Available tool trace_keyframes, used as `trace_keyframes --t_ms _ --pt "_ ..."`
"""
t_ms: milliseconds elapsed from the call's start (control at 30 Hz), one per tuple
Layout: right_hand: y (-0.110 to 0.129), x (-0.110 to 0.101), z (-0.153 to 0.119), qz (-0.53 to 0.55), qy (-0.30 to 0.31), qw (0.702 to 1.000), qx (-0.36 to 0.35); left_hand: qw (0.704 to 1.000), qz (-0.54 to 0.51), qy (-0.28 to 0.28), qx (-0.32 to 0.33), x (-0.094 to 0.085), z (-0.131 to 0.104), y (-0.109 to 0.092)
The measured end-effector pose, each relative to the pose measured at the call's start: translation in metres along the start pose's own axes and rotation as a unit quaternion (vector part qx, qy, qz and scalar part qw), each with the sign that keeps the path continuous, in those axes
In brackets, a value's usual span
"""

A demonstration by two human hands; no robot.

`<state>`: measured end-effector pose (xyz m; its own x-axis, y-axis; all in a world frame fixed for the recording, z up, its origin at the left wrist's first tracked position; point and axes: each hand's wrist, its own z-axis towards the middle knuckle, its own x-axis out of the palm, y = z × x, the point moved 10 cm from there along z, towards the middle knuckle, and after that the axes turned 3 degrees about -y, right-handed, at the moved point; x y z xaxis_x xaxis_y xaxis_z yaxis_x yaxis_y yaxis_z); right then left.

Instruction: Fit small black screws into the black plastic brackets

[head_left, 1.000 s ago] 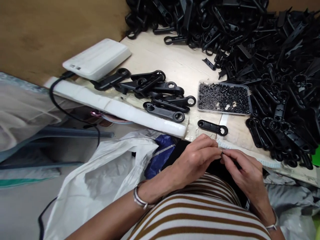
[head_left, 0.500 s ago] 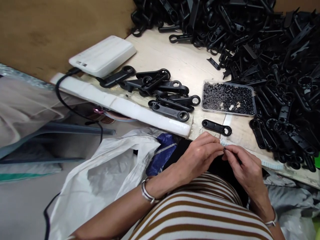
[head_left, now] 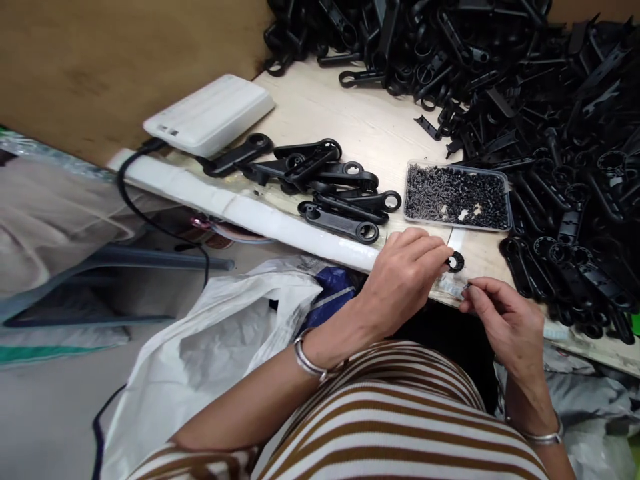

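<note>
My left hand (head_left: pixel 407 277) is closed over a black plastic arm piece (head_left: pixel 456 261) at the table's front edge. Only the ring end of this piece shows past my fingertips; the rest lies under the hand. Close by on the right, my right hand (head_left: pixel 503 320) pinches a tiny dark part (head_left: pixel 468 287) between thumb and forefinger, too small to make out. Just beyond both hands stands a clear plastic box (head_left: pixel 407 215) holding many tiny springs and small black pieces.
Several finished-looking black arms (head_left: pixel 340 223) lie to the left, behind a white foam edge strip (head_left: pixel 240 217). A white power bank (head_left: pixel 210 113) with a black cable sits farther left. Heaped black parts (head_left: pixel 565 133) cover the back and right. A white sack (head_left: pixel 200 347) hangs below.
My hands have parted. The left moved up onto the black arm piece on the table, while the right shifted slightly right, still pinching the tiny part.
</note>
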<state>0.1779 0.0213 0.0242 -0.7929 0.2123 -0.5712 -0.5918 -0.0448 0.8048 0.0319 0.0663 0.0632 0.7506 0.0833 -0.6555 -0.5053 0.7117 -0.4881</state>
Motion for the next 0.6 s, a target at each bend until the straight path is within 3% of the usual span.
trace_keyframes --t_ms 200,600 --pt "-0.01 -0.011 0.002 0.012 -0.034 0.999 0.031 0.986 0.067 0.149 0.017 0.039 0.012 0.003" --pt "-0.013 -0.009 0.005 0.031 -0.032 0.998 0.033 0.994 0.001 0.113 -0.014 0.039 0.009 0.007"
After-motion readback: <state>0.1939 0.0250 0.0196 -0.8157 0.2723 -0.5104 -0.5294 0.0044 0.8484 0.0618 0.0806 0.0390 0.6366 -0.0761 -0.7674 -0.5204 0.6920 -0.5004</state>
